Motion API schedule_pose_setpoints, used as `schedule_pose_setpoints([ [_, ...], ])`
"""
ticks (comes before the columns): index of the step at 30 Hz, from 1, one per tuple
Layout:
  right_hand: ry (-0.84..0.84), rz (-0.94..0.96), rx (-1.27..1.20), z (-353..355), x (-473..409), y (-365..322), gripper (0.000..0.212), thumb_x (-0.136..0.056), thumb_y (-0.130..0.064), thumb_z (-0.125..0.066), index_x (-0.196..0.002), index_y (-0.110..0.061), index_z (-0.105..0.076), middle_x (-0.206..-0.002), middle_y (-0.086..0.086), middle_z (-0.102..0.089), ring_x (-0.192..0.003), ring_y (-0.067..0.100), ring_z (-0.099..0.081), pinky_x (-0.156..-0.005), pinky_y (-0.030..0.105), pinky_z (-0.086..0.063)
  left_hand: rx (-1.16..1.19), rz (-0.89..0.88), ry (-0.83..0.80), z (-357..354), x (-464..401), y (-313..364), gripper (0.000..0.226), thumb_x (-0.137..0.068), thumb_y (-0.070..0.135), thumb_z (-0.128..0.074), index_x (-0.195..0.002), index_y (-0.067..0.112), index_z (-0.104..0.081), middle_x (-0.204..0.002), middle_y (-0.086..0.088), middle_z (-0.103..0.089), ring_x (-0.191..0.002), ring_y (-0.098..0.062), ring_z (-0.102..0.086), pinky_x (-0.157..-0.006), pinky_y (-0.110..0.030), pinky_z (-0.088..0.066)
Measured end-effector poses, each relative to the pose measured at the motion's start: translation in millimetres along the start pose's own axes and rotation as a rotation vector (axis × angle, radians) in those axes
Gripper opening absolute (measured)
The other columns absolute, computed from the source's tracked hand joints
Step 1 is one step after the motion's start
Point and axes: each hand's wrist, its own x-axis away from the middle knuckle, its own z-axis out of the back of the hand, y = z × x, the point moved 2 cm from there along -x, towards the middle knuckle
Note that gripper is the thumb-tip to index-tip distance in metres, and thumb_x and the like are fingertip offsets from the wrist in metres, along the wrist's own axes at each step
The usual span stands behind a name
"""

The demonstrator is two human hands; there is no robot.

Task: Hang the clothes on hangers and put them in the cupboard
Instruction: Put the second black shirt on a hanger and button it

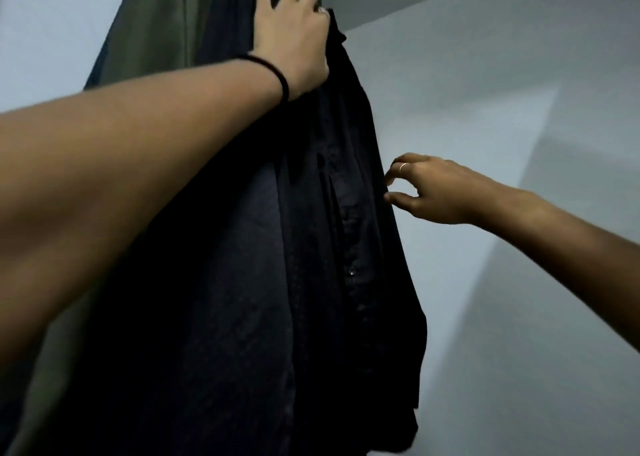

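Head view, looking steeply upward. Black shirt (pixel 311 248) hanging full length, filling the centre of the frame from the top edge down to the bottom edge; long axis running top to bottom, leaning slightly toward lower right, collar end pointing up, hem pointing down. Fabric looking matte and very dark, almost no texture showing in the dim light; button placket running down the right-of-centre part, one small button catching light about midway down. Right edge of the shirt standing out sharply against the pale cupboard wall (pixel 519 109). Hanger itself not showing.

Olive-green garment (pixel 156 30) hanging just beside the shirt in the upper left of the frame, its edge touching or overlapping the dark cloth.

Left hand (pixel 294 33) reaching up at upper centre, palm lying flat against the top of the shirt, fingers spreading and fairly straight, tips blurring near the top edge; black band (pixel 277 75) circling the wrist.

Right hand (pixel 429 192) sitting at centre right, just at the shirt's right edge, thumb and forefinger curving toward each other with a narrow gap between, tips touching or nearly touching the cloth edge; cannot tell whether pinching any fabric. Thin ring (pixel 402 167) showing on one finger.
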Motion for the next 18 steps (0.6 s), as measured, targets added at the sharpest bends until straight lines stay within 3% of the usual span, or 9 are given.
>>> schedule_pose_setpoints([
  [4,0.056,-0.028,0.015,-11,-1,-17,0.053,-0.098,-0.043,-0.043,-0.142,-0.015,-0.037,-0.148,0.005,-0.039,-0.130,0.029,-0.044,-0.104,0.045,-0.033,-0.032,-0.142,-0.054,1,43,13,0.048,-0.093,0.032,-0.047,-0.134,0.006,-0.049,-0.150,-0.014,-0.033,-0.143,-0.031,-0.021,-0.113,-0.058,-0.012],
  [9,0.405,-0.155,-0.284,7,-19,-61,0.066,-0.100,-0.048,-0.032,-0.154,-0.017,-0.011,-0.161,0.012,-0.011,-0.147,0.026,-0.017,-0.115,0.048,-0.016,0.041,0.040,-0.042,25,84,-13,0.059,-0.100,0.050,-0.026,-0.151,0.020,-0.026,-0.162,-0.003,-0.007,-0.149,-0.022,-0.002,-0.116,-0.053,-0.002],
  [13,0.660,-0.113,-0.524,44,-25,-126,0.062,-0.100,-0.046,-0.032,-0.152,-0.014,-0.020,-0.160,0.012,-0.017,-0.147,0.023,-0.017,-0.117,0.046,-0.018,-0.001,0.129,-0.048,66,110,-61,0.061,-0.100,0.052,-0.017,-0.154,0.022,-0.015,-0.163,0.001,-0.002,-0.149,-0.019,0.000,-0.117,-0.048,-0.002],
  [18,0.773,0.122,-0.449,101,-16,-233,0.060,-0.098,-0.042,-0.037,-0.148,-0.009,-0.032,-0.156,0.014,-0.027,-0.142,0.026,-0.030,-0.112,0.043,-0.027,-0.160,0.148,-0.087,146,144,-137,0.063,-0.101,0.053,-0.016,-0.155,0.021,-0.009,-0.163,-0.001,0.000,-0.149,-0.020,0.002,-0.117,-0.047,-0.004],
])
